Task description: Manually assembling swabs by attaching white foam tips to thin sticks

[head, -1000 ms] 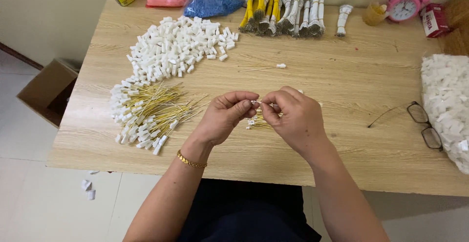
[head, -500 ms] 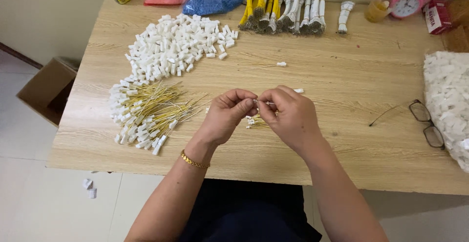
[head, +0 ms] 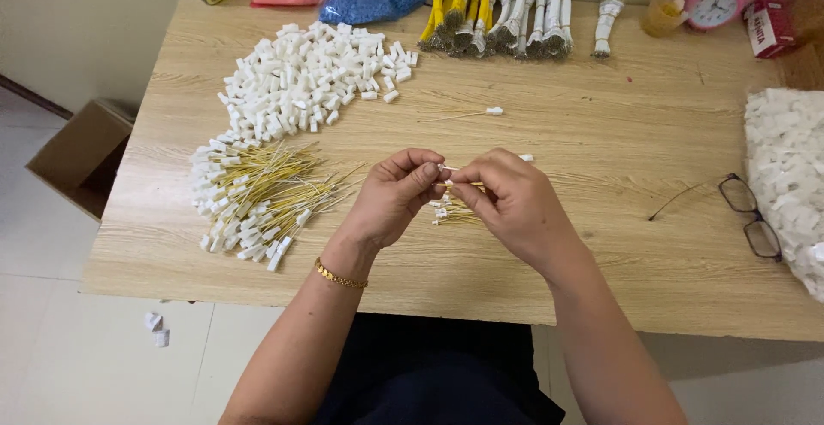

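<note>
Both hands meet over the middle of the table (head: 601, 245), a little above its surface. The left hand (head: 396, 197) pinches a small white plug (head: 444, 168) between thumb and forefinger; the right hand (head: 508, 206) pinches the thin yellow wire (head: 463, 185) that runs into it. Neither is loose: each is closed on its own piece, fingertips almost touching.

The wire looks feather-light and springy, likely to bend or kink if pressed along its length, so a hold close to the plug end seems wisest. The plug looks hard, smooth and tiny, easy to fumble; its flat sides give the surest pinch.

The wire's long axis lies roughly left to right, with the plug at its left end pointing toward the left hand. Just below the hands a small bunch (head: 453, 215) of finished pieces lies on the table, plugs to the left too.

Left of that sits a bigger heap (head: 257, 197) of plugged wires, and farther off a pile (head: 309, 77) of loose white plugs.
</note>
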